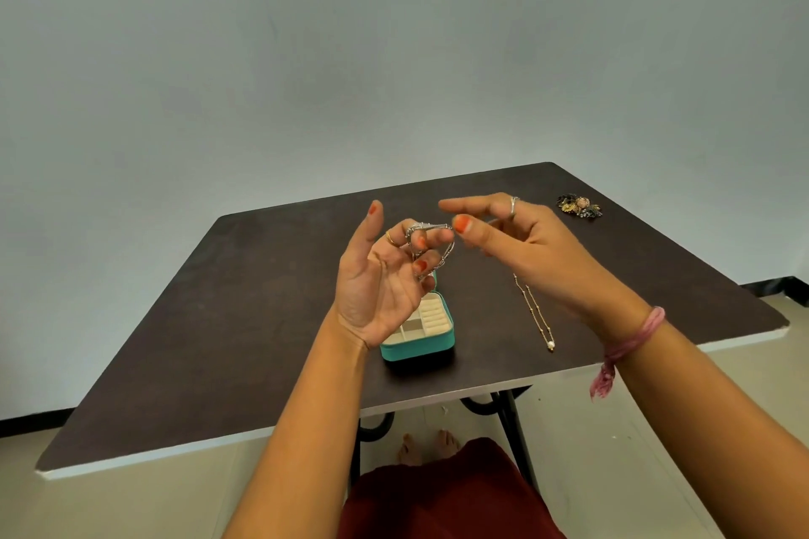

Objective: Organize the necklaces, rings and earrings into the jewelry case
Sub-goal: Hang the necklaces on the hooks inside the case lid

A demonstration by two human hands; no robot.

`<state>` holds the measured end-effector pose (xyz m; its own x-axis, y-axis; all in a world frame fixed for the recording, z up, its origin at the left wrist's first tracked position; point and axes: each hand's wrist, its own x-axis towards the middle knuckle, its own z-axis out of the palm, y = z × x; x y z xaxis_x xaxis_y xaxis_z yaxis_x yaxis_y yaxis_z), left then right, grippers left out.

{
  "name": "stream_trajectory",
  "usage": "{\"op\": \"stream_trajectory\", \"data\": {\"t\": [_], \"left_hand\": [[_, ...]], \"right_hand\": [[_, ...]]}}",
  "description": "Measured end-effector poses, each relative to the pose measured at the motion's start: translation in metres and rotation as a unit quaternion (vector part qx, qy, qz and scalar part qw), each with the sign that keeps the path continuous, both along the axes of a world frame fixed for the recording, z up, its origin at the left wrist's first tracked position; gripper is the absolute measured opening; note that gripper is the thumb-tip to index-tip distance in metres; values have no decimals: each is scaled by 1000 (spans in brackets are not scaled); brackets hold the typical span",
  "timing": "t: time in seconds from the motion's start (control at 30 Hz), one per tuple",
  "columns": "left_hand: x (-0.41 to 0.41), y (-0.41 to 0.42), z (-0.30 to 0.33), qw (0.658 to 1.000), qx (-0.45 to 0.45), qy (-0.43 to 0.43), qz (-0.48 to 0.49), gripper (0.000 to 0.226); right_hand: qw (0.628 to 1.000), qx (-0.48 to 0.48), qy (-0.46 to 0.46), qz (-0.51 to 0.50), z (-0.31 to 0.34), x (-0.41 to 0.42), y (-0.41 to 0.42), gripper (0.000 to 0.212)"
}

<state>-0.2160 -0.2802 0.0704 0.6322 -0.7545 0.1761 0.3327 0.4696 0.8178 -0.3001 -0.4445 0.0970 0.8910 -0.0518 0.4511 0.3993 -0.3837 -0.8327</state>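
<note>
Left hand (381,276) holds silver necklace (437,249) looped on curled fingers; right hand (521,241) open, empty. Gather chain compactly, lower slowly into jewelry case (420,348) at surface's near edge.

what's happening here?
A person is sorting jewelry at a dark table. The left hand holds a silver chain looped over its fingers above the open teal jewelry case. The right hand hovers beside it, open. A gold necklace and an earring cluster lie on the table.
</note>
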Motion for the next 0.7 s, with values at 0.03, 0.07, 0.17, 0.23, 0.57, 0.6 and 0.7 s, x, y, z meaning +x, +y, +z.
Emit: {"op": "stream_trajectory", "data": {"t": [0.03,0.07,0.17,0.23,0.57,0.6,0.7], "left_hand": [[0,-1,-1,1000,5,1,-1,51],[0,-2,-2,1000,8,7,-2,54],[-1,-5,-4,1000,20,10,13,56],[-2,-4,-4,999,39,4,35,53],[-7,-11,-10,989,66,-31,125,44],[-7,-12,-12,990,56,-28,128,44],[-4,-16,-20,990,16,-2,144,45]], "right_hand": [[1000,-25,-4,2,0,0,1,27],[999,-47,-4,0,-1,1,1,24],[995,-92,11,-32,-2,3,-1,21],[990,-120,25,-64,-1,4,-1,18],[980,-167,36,-106,10,18,15,6],[980,-167,36,-104,11,20,16,6],[982,-161,43,-87,14,23,17,7]]}}
